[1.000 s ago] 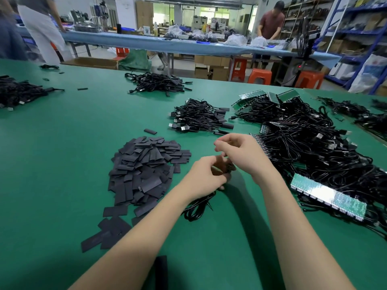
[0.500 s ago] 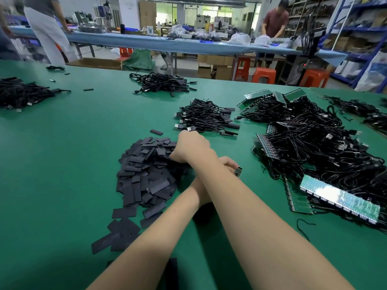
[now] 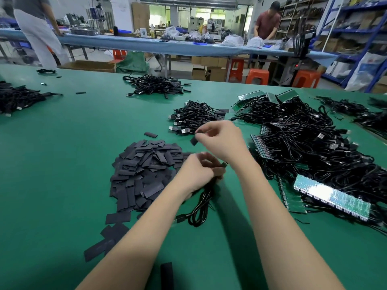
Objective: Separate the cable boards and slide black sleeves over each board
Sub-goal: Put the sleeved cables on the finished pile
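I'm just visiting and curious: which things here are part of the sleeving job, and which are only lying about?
In use:
right hand pinching a black sleeve
left hand gripping a cable
sleeve pile
board strips

Lying about:
orange stools
cardboard boxes

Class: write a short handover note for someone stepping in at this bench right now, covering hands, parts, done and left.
Left hand grips a coiled cable near its board end.
Right hand pinches one black sleeve above it, not yet on the board.
Loose sleeves lie piled to the left.
Unseparated board strips and tangled cables sit on the right.
A cable pile, apparently sleeved, lies ahead.
Left: sleeve this board, then the rest.
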A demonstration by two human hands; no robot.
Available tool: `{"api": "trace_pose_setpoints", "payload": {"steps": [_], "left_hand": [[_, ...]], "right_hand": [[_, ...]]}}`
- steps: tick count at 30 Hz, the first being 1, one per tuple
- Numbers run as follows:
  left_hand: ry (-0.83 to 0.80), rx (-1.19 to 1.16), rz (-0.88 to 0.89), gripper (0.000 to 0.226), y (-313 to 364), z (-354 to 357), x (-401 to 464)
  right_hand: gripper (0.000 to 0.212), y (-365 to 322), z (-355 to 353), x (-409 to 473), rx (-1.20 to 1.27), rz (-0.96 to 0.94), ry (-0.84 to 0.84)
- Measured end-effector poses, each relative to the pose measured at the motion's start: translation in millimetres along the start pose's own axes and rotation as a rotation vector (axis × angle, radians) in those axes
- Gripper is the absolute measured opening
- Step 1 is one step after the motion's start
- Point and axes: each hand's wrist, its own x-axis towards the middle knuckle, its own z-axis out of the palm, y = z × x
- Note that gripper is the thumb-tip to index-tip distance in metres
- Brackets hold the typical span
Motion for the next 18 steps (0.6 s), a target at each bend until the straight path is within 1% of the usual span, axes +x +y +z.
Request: {"api": "trace_pose_setpoints", "payload": {"steps": [2, 3, 5, 9, 12, 16, 18], "left_hand": [[0.009, -0.168, -0.048, 0.020, 3, -4, -4], [0.034, -0.192, -0.059, 0.019, 4, -7, -3], [0.046, -0.171, -0.078, 0.020, 4, -10, -3], [0.029, -0.252, -0.087, 0.022, 5, -11, -7], [0.002, -0.346, -0.120, 0.021, 4, -9, -9], [-0.056, -0.361, -0.159, 0.022, 7, -13, -9], [-0.075, -0.384, -0.175, 0.022, 8, -14, -8]], "right_hand": [[0.011, 19, -12, -9, 0.217, 0.035, 0.110], [0.012, 30, -17, -14, 0.305, 0.068, 0.150], [0.014, 50, -23, -22, 0.385, 0.139, 0.177], [0.011, 71, -26, -33, 0.515, 0.213, 0.087], [0.009, 72, -21, -38, 0.633, 0.205, 0.004], [0.005, 71, -18, -39, 0.805, 0.213, -0.041], [0.006, 73, -19, -39, 0.827, 0.198, -0.066]]}}
